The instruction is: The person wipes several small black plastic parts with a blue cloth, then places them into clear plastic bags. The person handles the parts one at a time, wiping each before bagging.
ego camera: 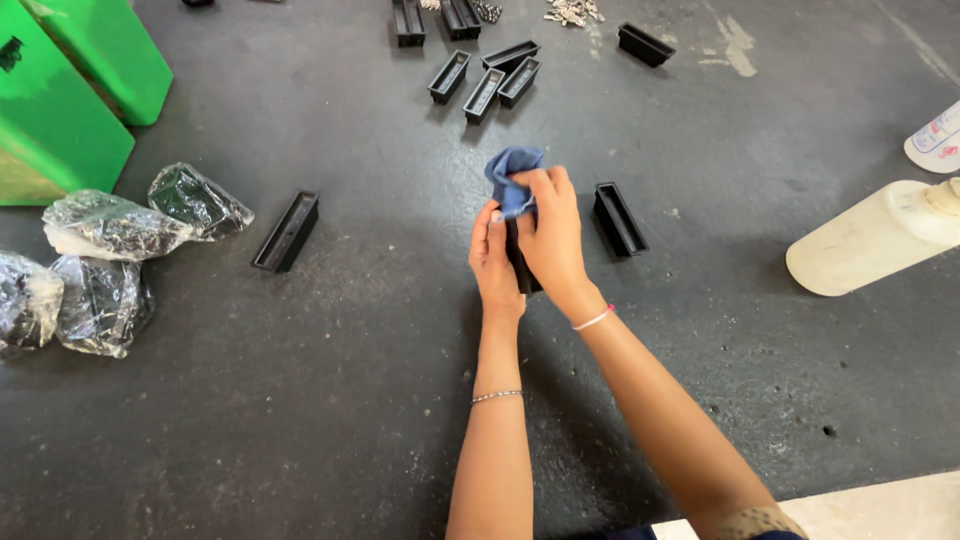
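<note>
- While your two hands meet over the middle of the dark floor (pixel 330 400), your left hand (pixel 494 262) has its fingers curled shut around a narrow black plastic part (pixel 521 268), held upright between both palms
- Your right hand (pixel 551 235) has its fingers closed on a blue cloth (pixel 510 178), pinching it against the top end of that black part; the cloth bunches up above your fingertips
- Only a thin strip of the held part shows between your hands, so you cannot tell its full shape from here
- Just to the right of your right hand, a black open tray-like part (pixel 619 218) lies on the floor, apart from your fingers
- Well to your left, another black tray part (pixel 287 231) lies at a slant, alone
- Farther from you, a cluster of the same black parts (pixel 486 80) lies close together, with one more (pixel 645 45) off to its right and two (pixel 434 20) near the top edge
- A small heap of pale metal bits (pixel 573 11) sits at the top edge
- On the far left, crumpled clear plastic bags (pixel 110 255) holding dark contents lie beside two green bins (pixel 70 90)
- At the right edge, a whitish plastic bottle (pixel 875 235) lies on its side, with another white container (pixel 937 138) partly in view just beyond it
- You wear a thin bracelet on each wrist
</note>
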